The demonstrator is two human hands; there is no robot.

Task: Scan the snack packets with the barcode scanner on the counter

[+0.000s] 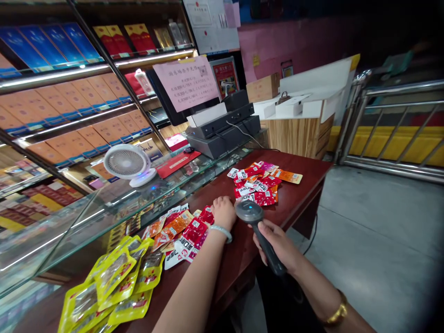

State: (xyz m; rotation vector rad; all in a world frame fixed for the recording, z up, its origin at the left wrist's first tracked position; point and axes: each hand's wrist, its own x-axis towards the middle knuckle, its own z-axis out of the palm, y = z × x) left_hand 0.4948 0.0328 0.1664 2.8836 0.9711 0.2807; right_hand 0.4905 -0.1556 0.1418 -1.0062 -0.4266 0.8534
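My right hand (275,243) is wrapped around the handle of a dark handheld barcode scanner (249,212), its head pointing forward over the table. My left hand (222,212) rests low over the table with fingers bent down; whatever lies under them is hidden. Beside it on the left is a pile of red, orange and white snack packets (194,233). Another pile of similar packets (258,182) lies beyond the scanner head. Yellow snack packets (118,277) with clear windows are heaped at the near left.
All the packets lie on a dark red table (298,162) against a glass counter (86,222). The counter bears a white fan (126,161), a red folder (178,164) and black register equipment (222,134). Boxed goods (58,104) fill shelves behind. A metal railing (398,129) stands at right.
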